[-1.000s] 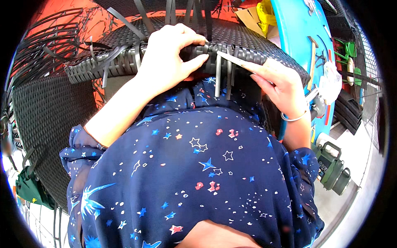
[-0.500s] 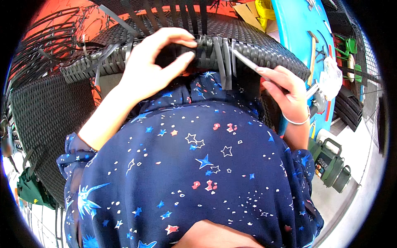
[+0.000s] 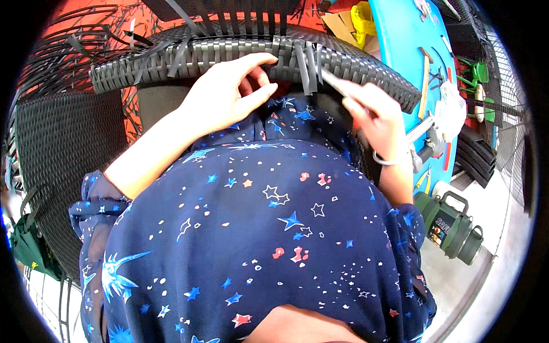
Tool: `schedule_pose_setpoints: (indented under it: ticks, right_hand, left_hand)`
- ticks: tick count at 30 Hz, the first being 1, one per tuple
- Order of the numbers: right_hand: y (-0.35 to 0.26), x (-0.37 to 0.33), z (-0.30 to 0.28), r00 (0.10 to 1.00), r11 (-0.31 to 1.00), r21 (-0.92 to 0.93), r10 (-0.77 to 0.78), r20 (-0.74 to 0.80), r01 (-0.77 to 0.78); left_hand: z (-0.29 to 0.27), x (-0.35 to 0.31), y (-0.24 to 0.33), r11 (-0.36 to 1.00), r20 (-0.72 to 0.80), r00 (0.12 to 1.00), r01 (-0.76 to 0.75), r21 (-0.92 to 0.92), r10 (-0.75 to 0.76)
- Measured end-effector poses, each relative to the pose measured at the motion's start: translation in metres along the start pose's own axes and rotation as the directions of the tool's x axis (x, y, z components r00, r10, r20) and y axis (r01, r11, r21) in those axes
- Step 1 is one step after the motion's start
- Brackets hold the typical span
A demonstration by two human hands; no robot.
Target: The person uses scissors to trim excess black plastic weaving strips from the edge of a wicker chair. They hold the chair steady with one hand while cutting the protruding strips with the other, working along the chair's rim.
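Note:
A dark grey woven wicker edge (image 3: 220, 52) runs across in front of me, part of a larger wicker piece. Several loose flat strips (image 3: 309, 68) hang down over its face right of centre. My left hand (image 3: 229, 86) is at this edge, thumb and forefinger apart and fingertips against or close to the weave; its other fingers are curled and partly hidden. To the right, my right hand (image 3: 374, 117) is closed round a narrow grey flat piece (image 3: 333, 81), whose far end reaches the hanging strips. Whether that piece is a tool or a strip, I cannot tell.
A blue table (image 3: 394, 34) at the right bears a hammer (image 3: 424, 80), a clear plastic bag (image 3: 452, 111) and other tools. Dark wicker panels (image 3: 68, 143) and bundled strips (image 3: 74, 46) are at the left. A dark green flask (image 3: 452, 228) stands lower right.
The view has shifted a little, and the wicker edge sits higher. My left hand's thumb and forefinger are wider apart. My right hand has come closer to the hanging strips.

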State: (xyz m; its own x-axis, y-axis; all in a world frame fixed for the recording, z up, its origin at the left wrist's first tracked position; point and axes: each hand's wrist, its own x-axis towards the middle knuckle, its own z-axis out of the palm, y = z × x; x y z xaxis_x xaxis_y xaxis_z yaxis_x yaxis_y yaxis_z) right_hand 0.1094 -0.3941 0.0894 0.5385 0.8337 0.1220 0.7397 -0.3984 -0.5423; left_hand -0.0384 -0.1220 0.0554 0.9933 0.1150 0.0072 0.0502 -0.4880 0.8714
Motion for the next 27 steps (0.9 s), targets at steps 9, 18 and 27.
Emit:
schedule_pose_setpoints:
  ticks: [9, 18, 27]
  right_hand:
    - [0.024, 0.057, 0.020, 0.895, 0.934, 0.357, 0.163, -0.416, -0.005]
    - [0.021, 0.015, 0.045, 0.900, 0.854, 0.512, 0.294, -0.322, -0.095]
    - [0.055, -0.020, 0.025, 0.806, 0.887, 0.449, 0.342, -0.483, -0.108]
  left_hand:
    - [-0.016, 0.063, -0.028, 0.904, -0.315, 0.906, -0.142, 0.403, 0.283]
    - [-0.013, 0.079, -0.038, 0.930, -0.276, 0.929, -0.149, 0.335, 0.248]
    - [-0.021, 0.072, -0.032, 0.990, -0.225, 0.971, -0.053, 0.132, 0.082]
